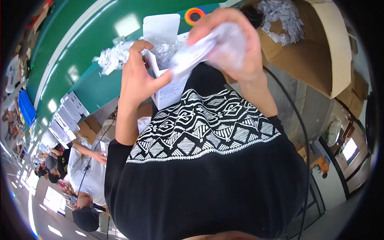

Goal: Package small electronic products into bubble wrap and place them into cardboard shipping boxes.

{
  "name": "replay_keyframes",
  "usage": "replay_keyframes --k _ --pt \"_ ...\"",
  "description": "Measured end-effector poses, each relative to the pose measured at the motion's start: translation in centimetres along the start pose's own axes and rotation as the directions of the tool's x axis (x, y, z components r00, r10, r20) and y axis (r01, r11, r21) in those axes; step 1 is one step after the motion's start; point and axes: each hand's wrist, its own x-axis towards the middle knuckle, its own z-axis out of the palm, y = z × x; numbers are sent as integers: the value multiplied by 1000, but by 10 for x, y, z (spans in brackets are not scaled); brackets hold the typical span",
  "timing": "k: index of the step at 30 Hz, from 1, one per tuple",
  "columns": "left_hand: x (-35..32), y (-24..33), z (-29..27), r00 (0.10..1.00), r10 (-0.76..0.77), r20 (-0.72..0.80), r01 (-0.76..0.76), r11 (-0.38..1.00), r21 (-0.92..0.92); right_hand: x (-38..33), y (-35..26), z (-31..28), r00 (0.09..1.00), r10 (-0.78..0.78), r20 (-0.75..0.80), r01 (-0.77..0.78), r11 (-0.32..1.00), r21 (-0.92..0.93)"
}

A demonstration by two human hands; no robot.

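My left hand grips a white carton by its side, thumb across the near face and fingers over the far rim. The carton's lid flap stands up, and crumpled clear plastic shows in its mouth. Just right of that mouth, my right hand is closed round a clear plastic bag with a white, flat, paper-like piece at its left end. Motion blurs this bundle, so what the bag contains cannot be made out. The paper end overlaps the carton's right edge.
Small white slips lie heaped on the green table, left of the carton. Behind it is a rainbow-coloured ring. An open cardboard box at right holds more slips. White cartons and a co-worker are at left.
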Motion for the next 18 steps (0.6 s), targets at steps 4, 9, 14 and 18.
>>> replay_keyframes --k 4,9,14,18 --pt "36 33 77 983 163 90 -166 986 32 -31 -34 -46 998 63 4 -45 746 -664" --pt "33 56 99 997 70 -18 -69 997 32 -45 -35 -76 999 14 -52 -52 489 -871" --pt "26 53 88 952 302 -43 -261 881 393 -27 -28 -57 985 133 113 51 398 -916" --pt "10 39 79 977 60 -207 -44 996 83 -18 -25 -45 976 48 214 176 410 -895"
